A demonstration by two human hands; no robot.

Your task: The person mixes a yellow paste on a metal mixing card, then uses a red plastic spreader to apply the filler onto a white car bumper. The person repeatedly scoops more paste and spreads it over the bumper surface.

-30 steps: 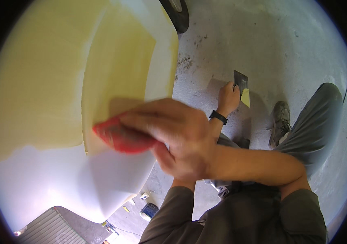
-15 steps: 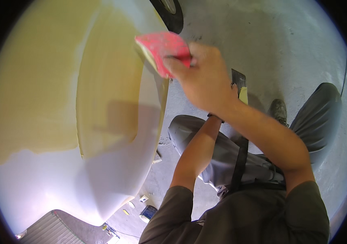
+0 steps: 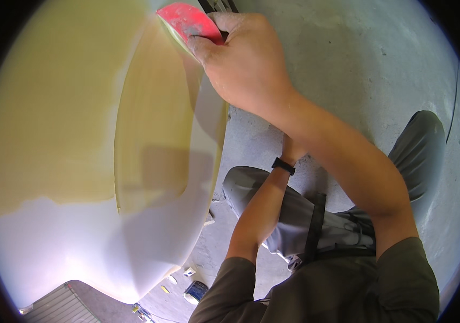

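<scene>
My right hand [image 3: 243, 59] is closed on a red putty spreader [image 3: 188, 22], thumb on one face. Pale yellow putty lines the spreader's edge, which lies against or just over the far end of a large curved white panel [image 3: 74, 237]. A long strip of yellow putty [image 3: 154, 124] runs down that panel towards me, with a thin ridge along its left side. A broader yellow coat [image 3: 52, 124] covers the panel further left. Behind my right forearm, my left hand [image 3: 293, 147] shows only near the wrist; its fingers and anything in them are hidden.
The panel's rounded right edge curves past my knee [image 3: 248, 180]. On the concrete floor [image 3: 343, 59] below it stand a dark blue can [image 3: 195, 292] and a few small scraps. A slatted grate [image 3: 63, 306] shows at the lower left.
My right hand has carried the spreader up and left to the panel's far end. The dark plate with yellow putty at my left hand has gone out of sight behind my right arm.
</scene>
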